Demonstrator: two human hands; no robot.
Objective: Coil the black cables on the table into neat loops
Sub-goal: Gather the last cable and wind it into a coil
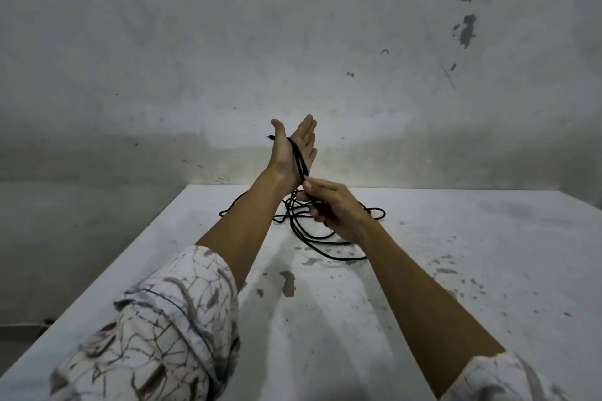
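A thin black cable (312,239) lies in loose tangled loops on the white table (456,270), near its far edge. My left hand (293,148) is raised upright above the table, fingers straight and together. The cable runs across its palm, its plug end sticking out past the thumb on the left. My right hand (332,205) is just below and right of the left wrist, fingers pinched on the cable strand that leads down from the left palm to the pile.
The table is stained with grey marks and its left edge runs diagonally toward me. A bare, scuffed grey wall stands right behind the far edge. Patterned sleeves cover both upper forearms.
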